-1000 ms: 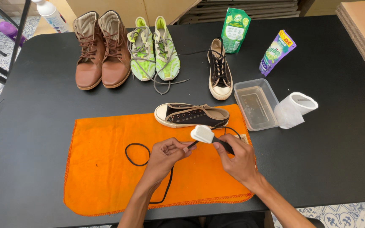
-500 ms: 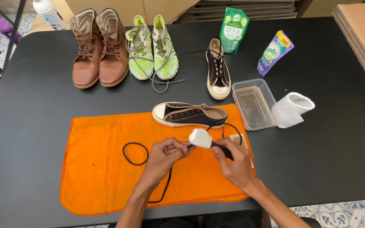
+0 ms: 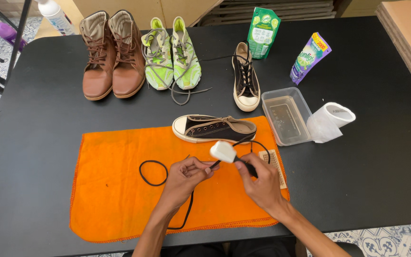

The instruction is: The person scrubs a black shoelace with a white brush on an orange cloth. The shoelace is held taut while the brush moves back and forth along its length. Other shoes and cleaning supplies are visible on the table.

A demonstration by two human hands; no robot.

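My left hand (image 3: 184, 178) pinches a black shoelace (image 3: 152, 172) that loops across the orange cloth (image 3: 110, 200). My right hand (image 3: 261, 184) grips the dark handle of a small brush with a white head (image 3: 223, 152), and the head sits just above the lace by my left fingertips. A black low sneaker with a white sole (image 3: 215, 128) lies on its side, laceless, at the far edge of the cloth, just beyond both hands.
A wooden brush (image 3: 274, 164) lies under my right hand's far side. Brown boots (image 3: 112, 54), green running shoes (image 3: 172, 54) and a second black sneaker (image 3: 245, 78) line the back. A clear tub (image 3: 286, 116), paper roll (image 3: 334, 119) and two pouches (image 3: 262, 31) stand right.
Both hands keep their hold on the lace and brush, shifting only slightly over the cloth. The view has drifted a little.
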